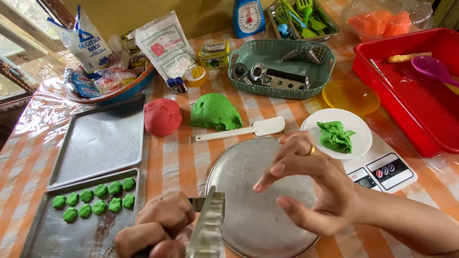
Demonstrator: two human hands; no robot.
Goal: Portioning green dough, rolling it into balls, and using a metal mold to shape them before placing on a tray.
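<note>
From the head camera I look down on a table under an orange-and-white striped cloth. My left hand (160, 222) sits at the lower edge of the view, fist closed around the dark handle of a metal cookie press (208, 224) — a ridged, shiny strip whose long axis runs from my fist up and slightly right, its tip just over the near rim of a round metal tray (258, 224).

My right hand (306, 184) hovers empty above that tray, fingers spread and curled wide, a gold ring on one finger. It lies just to the right of the press tip, apart from it, fingertips turned toward the metal. So the press is left of the free hand, and the right hand is the nearer one to its tip.

Left of my fist, a rectangular baking sheet (57, 234) carries two rows of small green dough pieces (95, 200). Above it lies a second, bare sheet (98, 141). Farther up the table rest a red dough ball (162, 117), a green dough mound (215, 112) and a white spatula (241, 130) — all well apart from both hands. A white plate (358, 138) with green dough scraps sits on a kitchen scale (382, 169) to the right.
</note>
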